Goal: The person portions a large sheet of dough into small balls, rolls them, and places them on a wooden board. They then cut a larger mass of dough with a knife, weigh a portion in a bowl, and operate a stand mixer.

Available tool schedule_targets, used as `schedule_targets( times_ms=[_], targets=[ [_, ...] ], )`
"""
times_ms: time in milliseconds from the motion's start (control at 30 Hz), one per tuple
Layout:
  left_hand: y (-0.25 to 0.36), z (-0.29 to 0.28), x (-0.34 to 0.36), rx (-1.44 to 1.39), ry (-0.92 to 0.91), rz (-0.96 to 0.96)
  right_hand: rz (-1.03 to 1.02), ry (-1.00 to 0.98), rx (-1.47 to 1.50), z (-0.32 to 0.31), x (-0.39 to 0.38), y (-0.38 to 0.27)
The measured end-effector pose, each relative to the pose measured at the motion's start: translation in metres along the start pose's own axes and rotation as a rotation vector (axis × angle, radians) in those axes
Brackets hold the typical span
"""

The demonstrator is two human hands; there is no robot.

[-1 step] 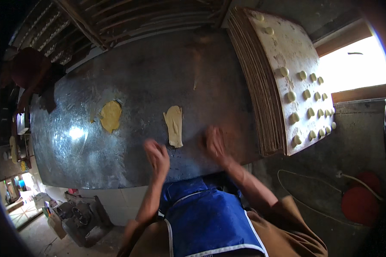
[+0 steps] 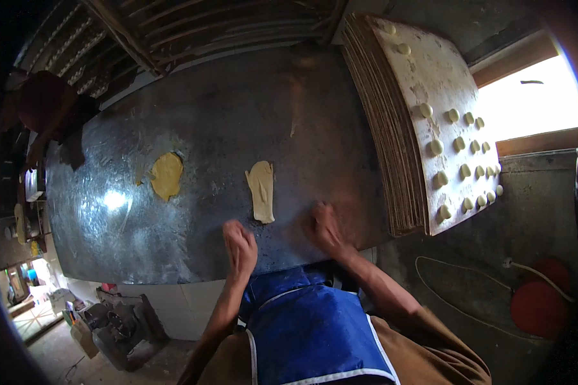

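Observation:
A flattened, elongated strip of pale dough (image 2: 262,192) lies on the dark worktable (image 2: 218,109), with a raised ridge along its middle. My left hand (image 2: 240,248) is closed just below and left of the strip, not touching it. To the lower right of the dough, my right hand (image 2: 326,230) is also curled closed, slightly blurred. Whatever either hand may hold is hidden inside the fingers. Farther left on the table sits a flat, irregular yellow mass (image 2: 167,176), looking like soft dough or fat.
A thick stack of boards (image 2: 382,128) stands at the right, its top bearing several small round pale dough pieces (image 2: 436,147). Another person (image 2: 43,106) is at the table's far left end. A machine (image 2: 122,324) stands on the floor at lower left; a red round object (image 2: 539,308) is lower right.
Both my hands have drawn slightly nearer to my body and a little to the right. The left fingers look more tightly curled. The dough strip keeps its shape.

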State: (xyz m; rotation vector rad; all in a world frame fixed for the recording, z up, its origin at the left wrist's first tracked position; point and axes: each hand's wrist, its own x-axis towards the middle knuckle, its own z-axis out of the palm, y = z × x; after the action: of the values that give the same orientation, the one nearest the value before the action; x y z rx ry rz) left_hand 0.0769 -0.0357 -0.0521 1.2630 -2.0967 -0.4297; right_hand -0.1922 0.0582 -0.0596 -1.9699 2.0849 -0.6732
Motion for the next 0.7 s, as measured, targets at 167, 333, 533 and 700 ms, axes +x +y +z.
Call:
schedule_targets(
  times_ms=[167, 333, 533, 700],
  targets=[
    [-0.048, -0.022, 0.013, 0.031, 0.014, -0.174, 0.346, -0.317, 0.089, -0.087, 0.048, 0.013],
    [-0.028, -0.036, -0.008, -0.075, -0.158, -0.142, -0.046, 0.245, 0.023, -0.004, -0.002, 0.019],
    [-0.018, -0.107, 0.027, -0.049, -0.461, -0.034, 0.22, -0.106, 0.054, -0.067, 0.025, 0.021],
    [0.001, -0.106, 0.063, 0.097, -0.82, 0.055, 0.103, -0.007, 0.267, -0.086, -0.005, 0.016]
  ],
)
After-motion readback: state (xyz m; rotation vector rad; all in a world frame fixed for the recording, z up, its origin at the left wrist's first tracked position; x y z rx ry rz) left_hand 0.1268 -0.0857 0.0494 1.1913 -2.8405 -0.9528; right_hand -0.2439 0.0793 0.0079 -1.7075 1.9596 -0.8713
